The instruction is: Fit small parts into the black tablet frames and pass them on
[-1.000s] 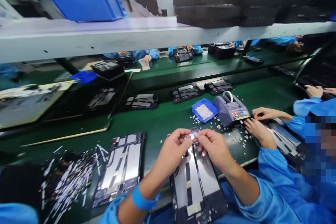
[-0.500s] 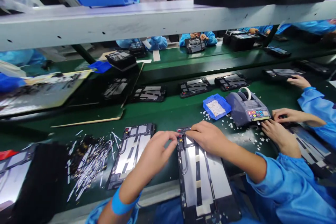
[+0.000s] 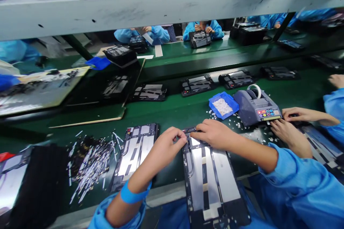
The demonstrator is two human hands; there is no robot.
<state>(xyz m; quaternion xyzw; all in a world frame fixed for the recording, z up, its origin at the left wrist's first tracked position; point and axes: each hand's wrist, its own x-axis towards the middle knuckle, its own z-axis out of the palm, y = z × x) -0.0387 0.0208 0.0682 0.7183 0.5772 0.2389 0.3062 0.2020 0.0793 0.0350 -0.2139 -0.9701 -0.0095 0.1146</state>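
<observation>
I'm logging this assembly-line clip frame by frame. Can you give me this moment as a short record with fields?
Setting: green conveyor bench, shelf overhead
Left hand: fingers curled at the top left corner of the open tablet chassis
Right hand: pressing on the chassis's top edge
Beside it: second chassis to the left, scattered white strips
Farther back: blue tray of small white pieces, grey tape dispenser
Nearby: a co-worker's hands at the dispenser

The open device panel shows glossy metal plates in a matt black plastic frame; the belt is matt green, the small tray smooth blue plastic
</observation>
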